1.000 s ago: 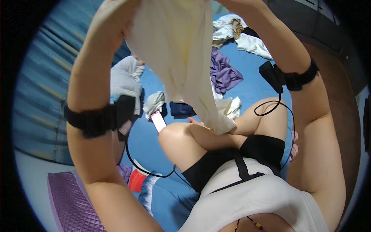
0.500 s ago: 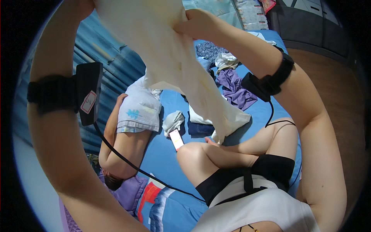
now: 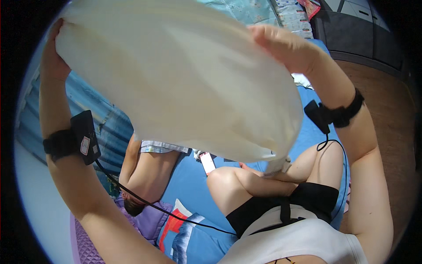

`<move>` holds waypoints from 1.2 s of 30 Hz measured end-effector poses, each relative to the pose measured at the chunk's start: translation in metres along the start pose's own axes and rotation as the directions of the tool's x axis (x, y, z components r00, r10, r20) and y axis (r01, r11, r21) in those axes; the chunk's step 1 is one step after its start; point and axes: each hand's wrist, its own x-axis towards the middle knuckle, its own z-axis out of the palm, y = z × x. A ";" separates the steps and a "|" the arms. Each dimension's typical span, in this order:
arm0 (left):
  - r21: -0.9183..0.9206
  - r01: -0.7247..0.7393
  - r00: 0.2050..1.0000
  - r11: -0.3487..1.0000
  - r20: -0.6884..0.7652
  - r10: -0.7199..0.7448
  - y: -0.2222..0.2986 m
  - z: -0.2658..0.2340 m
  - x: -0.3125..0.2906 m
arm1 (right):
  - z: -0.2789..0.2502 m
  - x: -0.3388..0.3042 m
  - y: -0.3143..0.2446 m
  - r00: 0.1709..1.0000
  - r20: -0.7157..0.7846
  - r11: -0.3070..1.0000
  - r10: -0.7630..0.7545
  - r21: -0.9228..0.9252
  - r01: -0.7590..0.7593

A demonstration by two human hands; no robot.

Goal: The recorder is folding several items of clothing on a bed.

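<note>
A large off-white cloth [image 3: 184,83] with faint yellowish stains hangs spread in the air before me, blurred by motion. Whether it is a garment I cannot tell. Its left edge is pinched by my left hand [image 3: 56,55], raised at the upper left with fingers closed. Farther right, the upper edge is gripped by my right hand [image 3: 285,46], thumb on the near side. The cloth's lower end hangs close over my crossed legs [image 3: 246,187]. Most of the bed behind it is hidden.
A person [image 3: 151,169] lies on the blue bed sheet [image 3: 184,185] at the left, near a purple pillow [image 3: 151,220]. A phone [image 3: 207,163] lies by my knee. Black straps with boxes sit on my forearms; a cable [image 3: 167,213] crosses toward my waist.
Both hands have moved apart, and the cloth has gone from hanging narrow to spread wide. It now covers the clothes on the bed and part of the lying person.
</note>
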 end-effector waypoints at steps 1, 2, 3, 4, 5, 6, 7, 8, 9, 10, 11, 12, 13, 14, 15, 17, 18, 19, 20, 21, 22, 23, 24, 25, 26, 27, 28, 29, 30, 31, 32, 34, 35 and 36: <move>0.017 -0.009 1.000 1.000 -0.014 0.010 0.006 -0.002 -0.002 | 0.022 -0.006 -0.002 0.999 -0.046 0.990 0.015 -0.138 -0.021; 0.039 -0.021 1.000 0.999 -0.018 0.021 0.012 -0.005 -0.007 | 0.030 -0.003 0.004 0.995 0.070 0.973 0.076 -0.223 -0.058; 0.041 -0.035 0.999 0.999 -0.007 0.036 0.015 0.001 -0.007 | 0.039 -0.007 0.016 0.984 0.141 0.970 0.110 -0.233 -0.075; 0.068 -0.035 0.999 0.997 -0.007 0.036 0.018 0.002 -0.012 | 0.059 -0.006 0.026 0.961 0.235 0.988 0.142 0.020 -0.151; 0.061 -0.039 0.999 0.997 0.008 0.039 0.006 0.013 -0.011 | 0.070 -0.011 0.048 0.949 0.202 0.964 0.243 0.059 -0.260; 0.078 -0.045 0.999 0.996 0.020 0.044 0.003 0.020 -0.013 | 0.087 -0.020 0.050 0.938 0.257 0.942 0.234 0.178 -0.284; 0.107 -0.054 0.998 0.993 0.033 0.051 -0.004 0.032 -0.018 | 0.105 -0.027 0.056 0.896 0.326 0.882 0.302 0.262 -0.392; 0.142 -0.060 0.998 0.988 0.046 0.054 -0.007 0.042 -0.020 | 0.115 -0.032 0.070 0.833 0.488 0.856 0.261 0.282 -0.433; 0.186 -0.064 0.997 0.980 0.056 0.054 -0.013 0.051 -0.025 | 0.131 -0.037 0.070 0.790 0.583 0.781 0.190 0.398 -0.481; 0.236 -0.069 0.996 0.969 0.067 0.054 -0.019 0.061 -0.030 | 0.141 -0.039 0.069 0.740 0.665 0.688 0.100 0.492 -0.534; 0.297 -0.079 0.995 0.951 0.084 0.056 -0.028 0.071 -0.036 | 0.142 -0.038 0.074 0.737 0.670 0.684 0.090 0.497 -0.535; 0.367 -0.092 0.993 0.926 0.104 0.058 -0.040 0.082 -0.043 | 0.143 -0.039 0.084 0.812 0.571 0.804 0.118 0.425 -0.416; 0.433 -0.114 0.989 0.894 0.134 0.061 -0.054 0.092 -0.049 | 0.143 -0.039 0.091 0.880 0.458 0.899 0.125 0.323 -0.296; 0.506 -0.149 0.982 0.849 0.174 0.068 -0.070 0.103 -0.055 | 0.141 -0.039 0.094 0.880 0.459 0.899 0.122 0.326 -0.294; 0.581 -0.195 0.972 0.790 0.219 0.079 -0.088 0.110 -0.064 | 0.140 -0.039 0.097 0.991 0.133 1.000 -0.020 0.011 0.018; 0.704 -0.318 0.937 0.635 0.334 0.100 -0.128 0.125 -0.083 | 0.136 -0.041 0.097 0.951 -0.131 0.898 -0.280 -0.386 0.211; 0.741 -0.386 0.912 0.550 0.395 0.108 -0.149 0.132 -0.093 | 0.133 -0.043 0.093 0.922 -0.202 0.816 -0.331 -0.552 0.172; 0.758 -0.454 0.882 0.469 0.458 0.113 -0.170 0.140 -0.102 | 0.129 -0.045 0.091 0.882 -0.260 0.707 -0.393 -0.699 0.109; 0.761 -0.518 0.847 0.391 0.518 0.115 -0.192 0.148 -0.112 | 0.126 -0.045 0.096 0.882 -0.264 0.706 -0.391 -0.701 0.103; 0.757 -0.572 0.815 0.316 0.570 0.108 -0.213 0.154 -0.122 | 0.125 -0.044 0.106 0.882 -0.334 0.787 -0.333 -0.613 0.065; 0.746 -0.620 0.781 0.245 0.616 0.101 -0.233 0.157 -0.133 | 0.124 -0.044 0.114 0.879 -0.394 0.856 -0.268 -0.516 0.030; 0.733 -0.657 0.753 0.178 0.653 0.088 -0.251 0.157 -0.143 | 0.124 -0.043 0.119 0.886 -0.414 0.887 -0.208 -0.462 -0.008; 0.715 -0.690 0.723 0.114 0.686 0.076 -0.265 0.155 -0.151 | 0.122 -0.043 0.125 0.887 -0.413 0.888 -0.206 -0.460 -0.008; 0.694 -0.718 0.696 0.052 0.715 0.070 -0.275 0.154 -0.156 | 0.119 -0.042 0.129 0.896 -0.407 0.897 -0.177 -0.441 -0.024; 0.681 -0.733 0.679 0.002 0.731 0.073 -0.282 0.146 -0.155 | 0.115 -0.040 0.134 0.905 -0.400 0.906 -0.147 -0.422 -0.040; 0.670 -0.742 0.666 -0.022 0.740 0.097 -0.285 0.142 -0.151 | 0.109 -0.039 0.142 0.905 -0.401 0.906 -0.140 -0.422 -0.047; 0.717 -0.693 0.720 0.081 0.680 0.139 -0.259 0.135 -0.131 | 0.100 -0.039 0.151 0.879 -0.447 0.897 -0.164 -0.439 -0.056; 0.749 -0.611 0.791 0.254 0.582 0.187 -0.221 0.127 -0.108 | 0.092 -0.039 0.155 0.851 -0.490 0.885 -0.192 -0.461 -0.066; 0.701 -0.422 0.901 0.574 0.394 0.181 -0.171 0.109 -0.077 | 0.087 -0.037 0.153 0.852 -0.488 0.887 -0.188 -0.457 -0.067; 0.589 -0.319 0.940 0.742 0.298 0.167 -0.132 0.093 -0.061 | 0.081 -0.035 0.149 0.899 -0.431 0.985 0.072 -0.111 -0.132; 0.435 -0.227 0.963 0.871 0.232 0.135 -0.093 0.080 -0.045 | 0.075 -0.035 0.146 0.909 -0.291 0.944 0.298 0.234 -0.235; 0.218 -0.118 0.979 0.969 0.191 0.077 -0.048 0.061 -0.030 | 0.064 -0.038 0.156 0.915 -0.281 0.939 0.290 0.268 -0.216; 0.212 -0.095 0.983 0.973 0.174 0.058 -0.020 0.048 -0.034 | 0.064 -0.032 0.156 0.936 -0.291 0.967 0.200 0.212 -0.141; 0.170 -0.071 0.983 0.983 0.178 0.040 -0.016 0.043 -0.032 | 0.053 -0.033 0.157 0.936 -0.328 0.987 0.129 0.139 -0.087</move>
